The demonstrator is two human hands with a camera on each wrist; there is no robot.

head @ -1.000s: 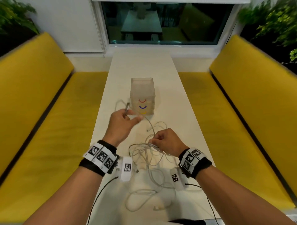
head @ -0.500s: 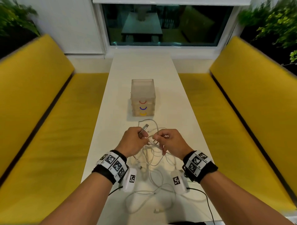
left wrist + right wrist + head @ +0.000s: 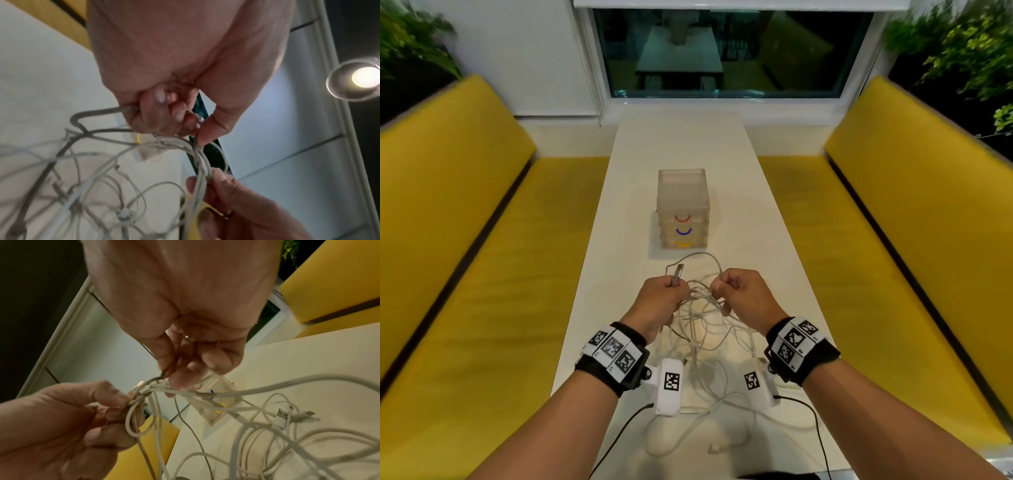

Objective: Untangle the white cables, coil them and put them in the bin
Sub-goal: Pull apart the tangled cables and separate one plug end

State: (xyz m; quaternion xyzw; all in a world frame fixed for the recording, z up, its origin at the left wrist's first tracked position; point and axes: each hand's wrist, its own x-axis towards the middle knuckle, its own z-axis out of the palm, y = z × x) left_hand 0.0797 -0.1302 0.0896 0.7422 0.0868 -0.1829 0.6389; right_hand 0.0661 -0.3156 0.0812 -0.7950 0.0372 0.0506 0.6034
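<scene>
Loops of the white cables (image 3: 702,346) sag onto the table (image 3: 774,274) nearest the body, so pulling risks cinching the knot. Above them, the left hand (image 3: 659,303) and right hand (image 3: 744,296) each pinch strands. Beyond stands the bin (image 3: 683,192), which dragged slack might topple.

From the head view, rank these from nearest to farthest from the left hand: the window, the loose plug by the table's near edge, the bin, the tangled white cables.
1. tangled white cables: gripped in the left hand.
2. bin: beyond the hand, mid-table.
3. loose plug: near table edge; too close to call against the bin.
4. window: far end, behind the table.
</scene>
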